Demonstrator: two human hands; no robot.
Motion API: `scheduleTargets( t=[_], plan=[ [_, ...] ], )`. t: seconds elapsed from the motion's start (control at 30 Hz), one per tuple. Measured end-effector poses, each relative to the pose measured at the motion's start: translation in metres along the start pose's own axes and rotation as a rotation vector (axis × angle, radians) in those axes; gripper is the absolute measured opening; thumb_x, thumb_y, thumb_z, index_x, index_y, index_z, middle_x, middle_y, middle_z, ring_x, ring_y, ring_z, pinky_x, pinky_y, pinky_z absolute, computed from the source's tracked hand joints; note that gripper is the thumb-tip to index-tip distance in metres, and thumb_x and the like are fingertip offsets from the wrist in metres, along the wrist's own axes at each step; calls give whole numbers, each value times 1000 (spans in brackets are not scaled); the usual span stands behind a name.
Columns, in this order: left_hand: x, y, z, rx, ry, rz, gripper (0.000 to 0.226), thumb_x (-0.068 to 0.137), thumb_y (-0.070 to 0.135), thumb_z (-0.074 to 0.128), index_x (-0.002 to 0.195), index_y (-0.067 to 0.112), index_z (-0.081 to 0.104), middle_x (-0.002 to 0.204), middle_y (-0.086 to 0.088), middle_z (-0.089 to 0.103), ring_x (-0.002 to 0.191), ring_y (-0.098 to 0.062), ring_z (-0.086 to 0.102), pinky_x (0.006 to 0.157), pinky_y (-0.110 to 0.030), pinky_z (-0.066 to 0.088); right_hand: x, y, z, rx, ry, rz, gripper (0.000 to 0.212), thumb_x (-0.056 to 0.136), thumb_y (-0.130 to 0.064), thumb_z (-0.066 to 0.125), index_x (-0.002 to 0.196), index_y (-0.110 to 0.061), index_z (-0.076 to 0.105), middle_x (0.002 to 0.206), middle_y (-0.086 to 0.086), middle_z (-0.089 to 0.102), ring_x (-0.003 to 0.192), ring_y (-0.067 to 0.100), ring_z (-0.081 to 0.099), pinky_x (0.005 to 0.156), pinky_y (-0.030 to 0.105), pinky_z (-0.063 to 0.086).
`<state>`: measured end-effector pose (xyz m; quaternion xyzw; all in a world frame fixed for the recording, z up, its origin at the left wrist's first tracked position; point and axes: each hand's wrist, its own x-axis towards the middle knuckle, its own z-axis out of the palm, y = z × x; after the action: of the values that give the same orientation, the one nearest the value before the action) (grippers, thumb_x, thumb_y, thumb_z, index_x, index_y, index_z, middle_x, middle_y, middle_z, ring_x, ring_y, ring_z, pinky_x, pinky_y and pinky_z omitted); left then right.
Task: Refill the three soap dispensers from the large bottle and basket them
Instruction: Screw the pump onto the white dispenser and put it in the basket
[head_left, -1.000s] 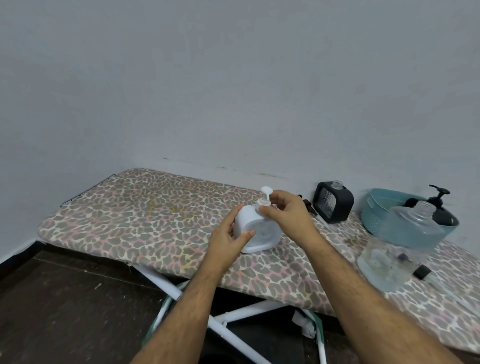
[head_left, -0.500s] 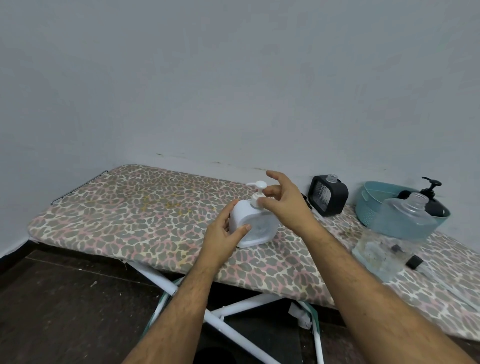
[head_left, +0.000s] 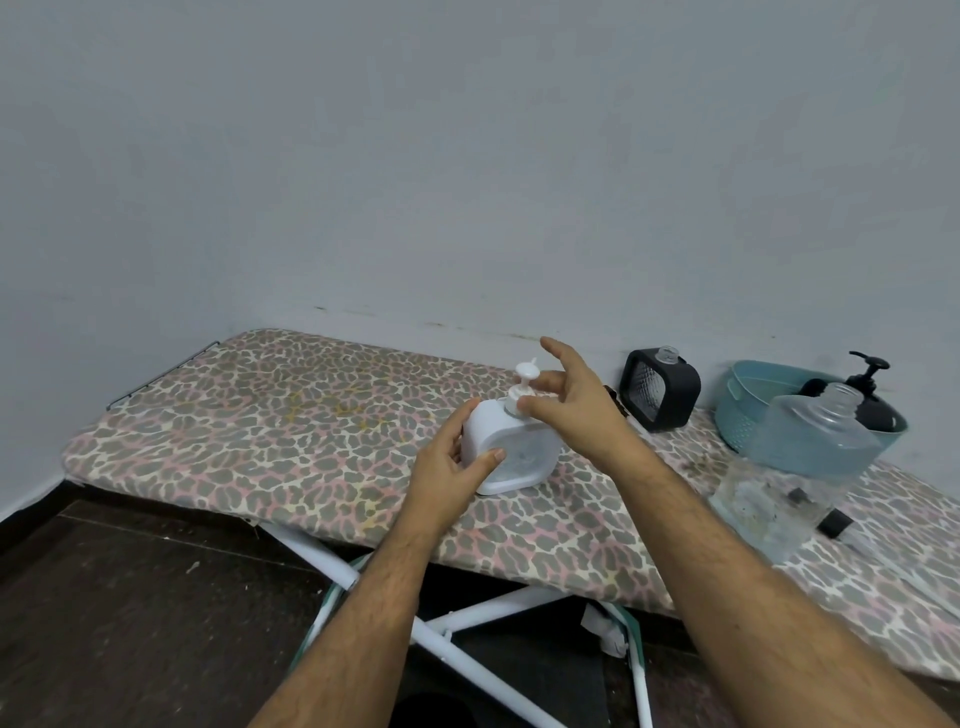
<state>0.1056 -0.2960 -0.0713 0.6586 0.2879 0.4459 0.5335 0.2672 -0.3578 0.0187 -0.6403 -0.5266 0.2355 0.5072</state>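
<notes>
A white soap dispenser (head_left: 519, 452) stands on the leopard-print ironing board (head_left: 291, 431). My left hand (head_left: 457, 462) grips its left side. My right hand (head_left: 571, 395) pinches the collar of its white pump (head_left: 523, 387) with thumb and forefinger, the other fingers spread. A black square dispenser (head_left: 660, 389) without its pump stands at the back. The large clear bottle (head_left: 795, 457), uncapped, stands on the right. Behind it a teal basket (head_left: 748, 410) holds a black dispenser with its pump (head_left: 872, 395).
A small black cap or pump part (head_left: 834, 522) lies on the board right of the large bottle. The wall runs close behind the board. White folding legs (head_left: 467, 618) show below the front edge, over a dark floor.
My right hand has shifted from gripping the pump top to pinching its collar with fingers spread, and the pump head has turned. The view has tilted up slightly. My left hand stays on the dispenser.
</notes>
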Motion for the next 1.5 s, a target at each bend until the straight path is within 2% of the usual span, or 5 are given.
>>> scheduleTargets(
  t=[0.37, 0.6, 0.77, 1.27, 1.5],
  plan=[
    [0, 1, 0, 6, -17, -10, 64, 81, 28, 77, 123, 66, 46, 138, 18, 54, 120, -4, 58, 96, -34, 55, 0, 2, 3, 41, 53, 1, 81, 80, -14, 79, 147, -30, 37, 103, -1, 67, 95, 1, 63, 86, 23, 48],
    [8, 24, -19, 145, -97, -72, 76, 74, 24, 86, 138, 41, 48, 133, 5, 55, 113, -12, 59, 70, -23, 59, 6, -1, -3, 38, -76, 3, 85, 81, -9, 79, 150, -30, 33, 114, -4, 68, 105, 7, 63, 90, 24, 46],
    [20, 49, -19, 360, -84, -35, 77, 72, 28, 87, 140, 28, 51, 113, 14, 60, 100, -4, 60, 80, -21, 51, 6, -4, 2, -157, 24, -45, 74, 75, -21, 85, 139, -25, 49, 96, -3, 60, 83, 11, 58, 81, 24, 45],
    [19, 47, -20, 416, -56, -55, 58, 71, 28, 87, 124, 24, 65, 117, 10, 65, 100, -7, 62, 87, -29, 53, 5, -2, -8, -49, -132, -6, 81, 81, -12, 78, 149, -29, 37, 117, -7, 69, 107, 11, 63, 99, 34, 48],
    [18, 45, -20, 436, -49, -48, 58, 72, 29, 86, 126, 22, 65, 117, 10, 66, 100, -6, 62, 80, -22, 50, 2, -7, 4, -174, 92, -13, 74, 71, -22, 88, 135, -25, 51, 87, -6, 62, 82, 7, 60, 73, 23, 46]
  ],
)
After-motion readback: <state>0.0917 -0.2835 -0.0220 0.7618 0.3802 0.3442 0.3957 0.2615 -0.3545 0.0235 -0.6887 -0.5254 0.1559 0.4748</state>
